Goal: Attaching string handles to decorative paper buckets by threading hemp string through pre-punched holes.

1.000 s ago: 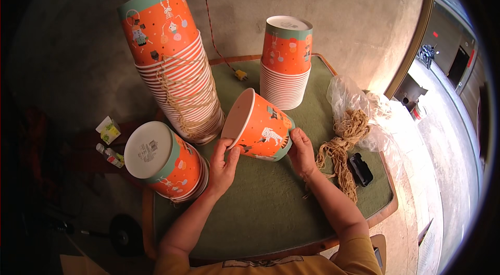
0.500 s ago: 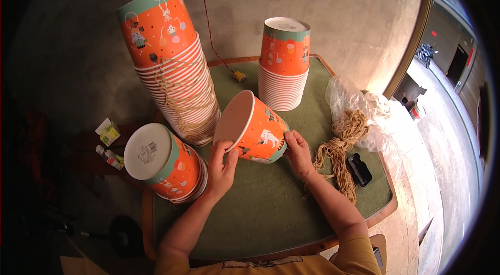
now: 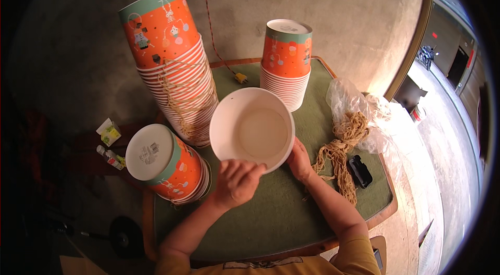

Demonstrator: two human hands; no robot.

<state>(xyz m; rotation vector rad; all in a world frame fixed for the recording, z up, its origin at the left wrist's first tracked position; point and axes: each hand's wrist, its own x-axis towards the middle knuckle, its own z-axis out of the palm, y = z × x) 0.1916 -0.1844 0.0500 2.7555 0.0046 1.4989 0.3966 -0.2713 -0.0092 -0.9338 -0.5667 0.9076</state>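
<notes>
Between my hands a large paper bucket tilts with its mouth toward me, showing its white inside and round bottom. My left hand is closed at the near rim, thumb and fingers gripping the edge. On the bucket's right side rests my right hand, its fingers partly hidden behind the wall. Left of my left forearm stands a short upside-down stack of orange and green printed buckets. Behind it leans a tall stack wound with twine. A third nested stack stands upside down at the back.
A green-topped table with a wooden edge bears everything. On its right lie a bundle of tan twine, a black plastic tray and a clear plastic bag. A yellow plug lies near the wall.
The bucket has turned from its side so its mouth now faces me. My left hand has shifted right along the near rim; my right hand stays at its right side.
</notes>
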